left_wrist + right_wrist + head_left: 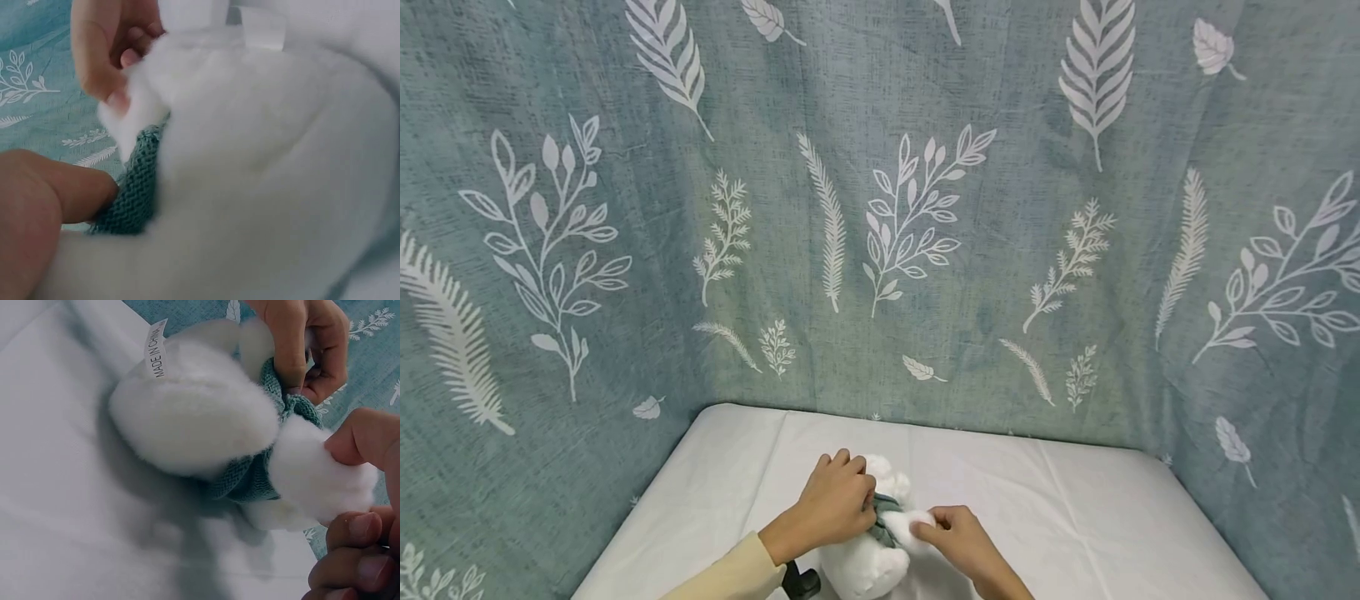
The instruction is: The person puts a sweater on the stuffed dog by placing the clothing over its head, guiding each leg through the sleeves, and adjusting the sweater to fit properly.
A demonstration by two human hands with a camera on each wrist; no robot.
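Note:
A white plush toy (pixel 865 571) in a green knitted garment (pixel 886 504) is held over the white surface. With thumb and fingers my left hand (pixel 841 500) pinches the knit, whose ribbed weave (pixel 139 181) shows up close in the left wrist view. My right hand (pixel 961 540) grips one stubby white limb (pixel 319 469) of the toy between thumb and fingers, beside the knit's edge. A white label (pixel 155 353) reading "MADE IN CHINA" sticks out from the plush body. The toy's face is not visible.
Underneath lies a white-covered table (pixel 737 475). Blue-green curtains (pixel 865 358) with white leaf prints hang behind it and at both sides. A small black object (pixel 801 583) shows under the left forearm.

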